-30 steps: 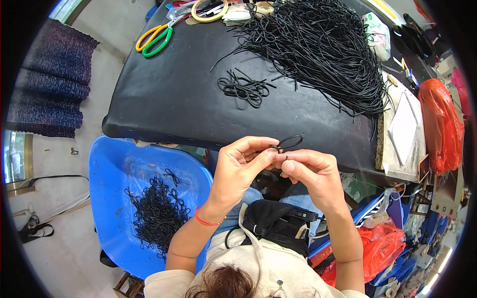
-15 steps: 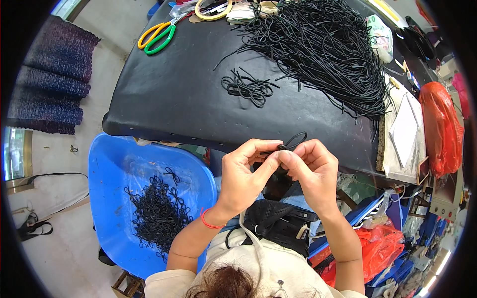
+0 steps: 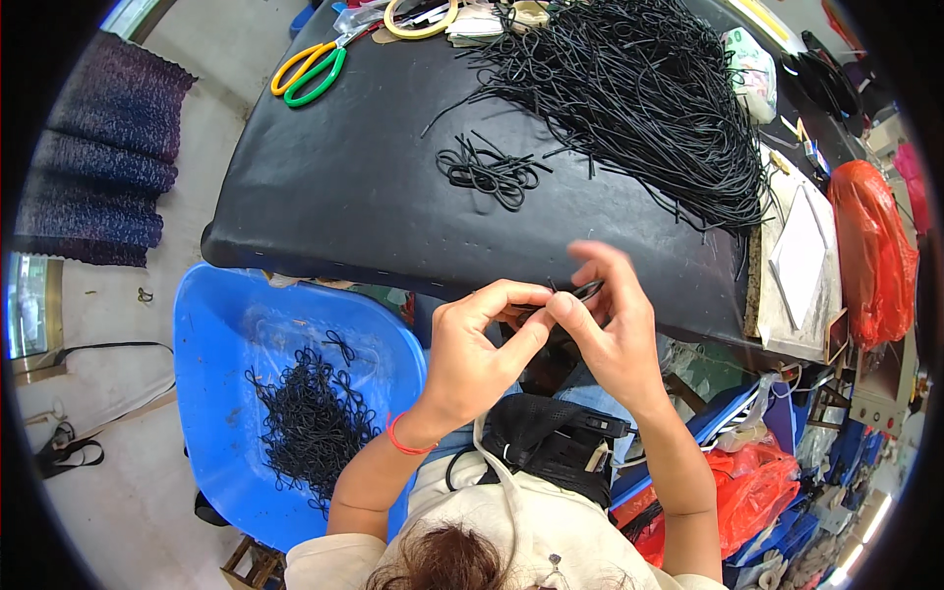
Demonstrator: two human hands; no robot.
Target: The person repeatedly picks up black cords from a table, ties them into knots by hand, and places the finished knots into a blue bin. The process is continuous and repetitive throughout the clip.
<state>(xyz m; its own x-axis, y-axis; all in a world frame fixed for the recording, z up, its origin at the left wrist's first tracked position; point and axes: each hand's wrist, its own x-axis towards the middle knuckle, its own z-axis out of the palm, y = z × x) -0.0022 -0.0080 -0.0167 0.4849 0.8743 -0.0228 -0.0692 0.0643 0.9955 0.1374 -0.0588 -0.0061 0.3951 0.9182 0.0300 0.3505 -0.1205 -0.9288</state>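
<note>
Just in front of the table's near edge, my two hands meet over a short black cord [image 3: 587, 291]. My left hand [image 3: 479, 339] pinches it between thumb and forefinger. My right hand [image 3: 619, 334] has its thumb against the cord near the left fingertips, while its raised forefinger is blurred by motion; the cord's loop lies inside its curled fingers. Most of the cord is hidden by the fingers. Beyond them on the black table [image 3: 344, 187] lies a small bunch of looped black cords [image 3: 489, 172]. A large heap of long black cords [image 3: 629, 108] spreads behind it.
At my left stands a blue plastic tub [image 3: 211, 374] with a pile of knotted black cord loops [image 3: 310, 423]. Scissors [image 3: 313, 74] with orange and green handles lie at the table's far left. A red plastic bag [image 3: 867, 256] hangs at the right, near a white board [image 3: 801, 261].
My right forefinger has lifted and opened away from the cord. The loop that stood up above the fingers now lies lower, within my right hand.
</note>
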